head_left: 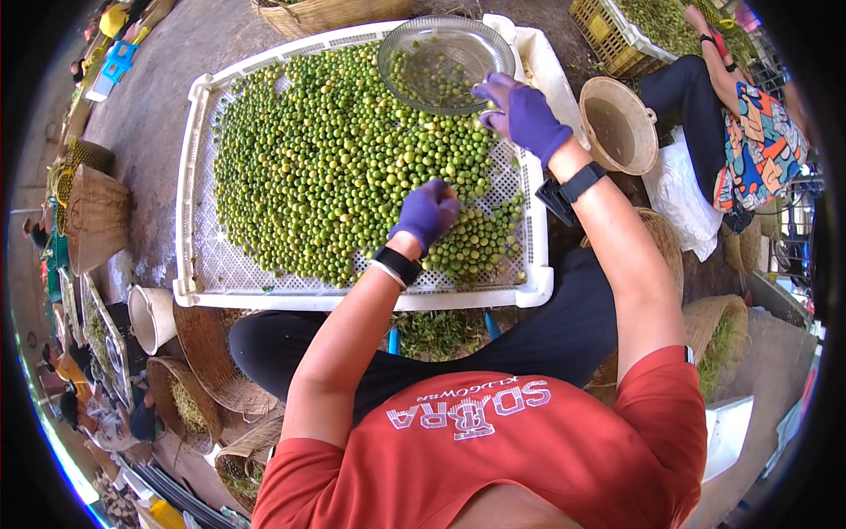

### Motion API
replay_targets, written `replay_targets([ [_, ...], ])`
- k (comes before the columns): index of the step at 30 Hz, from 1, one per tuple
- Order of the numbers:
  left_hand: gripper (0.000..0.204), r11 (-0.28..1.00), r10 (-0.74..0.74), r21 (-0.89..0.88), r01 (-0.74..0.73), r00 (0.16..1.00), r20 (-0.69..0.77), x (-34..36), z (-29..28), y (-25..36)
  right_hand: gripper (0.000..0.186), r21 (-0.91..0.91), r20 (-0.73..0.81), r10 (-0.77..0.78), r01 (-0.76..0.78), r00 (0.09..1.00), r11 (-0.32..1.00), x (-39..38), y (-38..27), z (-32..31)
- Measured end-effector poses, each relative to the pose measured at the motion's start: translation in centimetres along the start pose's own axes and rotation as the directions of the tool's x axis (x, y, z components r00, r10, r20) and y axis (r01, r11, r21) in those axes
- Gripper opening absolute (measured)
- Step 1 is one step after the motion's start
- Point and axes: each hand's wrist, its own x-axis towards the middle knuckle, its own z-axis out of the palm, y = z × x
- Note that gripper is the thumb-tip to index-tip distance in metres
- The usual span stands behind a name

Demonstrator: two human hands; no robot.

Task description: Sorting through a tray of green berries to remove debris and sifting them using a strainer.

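Filling most of the white tray (335, 303), the small green fruits (326, 150) lie loose and crowded; down among them is the left hand (427, 213), purple-gloved, fingers curled, and whether a fruit sits in that curl I cannot tell; the right hand (526, 117), gloved to match, is well apart from it, bent at the right rim of the clear bowl (483, 55), its grip too unclear to call; and look at that bowl, overlapping the far edge of the tray, fruits showing in or through it! There's the main risk, I'd say; a knock from the right knuckles could tip it, and round fruits, if it rests on them, make shaky footing; a hasty sweep by the left hand could roll some over the near rim toward the dark-trousered legs (282, 339); over on the right, a toss wide of the bowl could drop one into the beige bucket (638, 145) outside; too hard a pinch could bruise the skin.
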Motion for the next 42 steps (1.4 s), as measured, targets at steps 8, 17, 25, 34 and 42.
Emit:
replay_targets([
  [8,0.021,0.969,0.166,0.217,-0.12,0.964,-0.207,4.8,-0.7,0.5,0.014,-0.145,0.374,-0.001,0.059,0.928,0.988,-2.6,0.5,6.0],
  [17,0.016,0.828,0.098,0.551,-0.103,0.994,0.038,2.6,-0.2,0.5,0.022,-0.059,0.385,0.099,-0.082,0.918,0.995,-4.4,0.0,4.7],
  [25,0.022,0.998,-0.038,0.043,0.048,0.98,-0.196,1.3,-3.2,-1.3,0.017,0.078,0.29,-0.195,0.18,0.937,0.981,-5.0,-4.2,4.7],
  [34,0.015,0.887,0.169,0.441,-0.136,0.985,-0.034,4.1,-1.7,-0.5,0.011,-0.097,0.518,0.038,0.014,0.854,0.995,-5.5,-4.4,5.0],
  [42,0.02,0.788,0.015,0.603,-0.125,0.983,0.184,4.5,-0.6,2.7,0.017,-0.079,0.503,0.014,0.03,0.864,0.996,-6.8,-3.1,4.6],
])
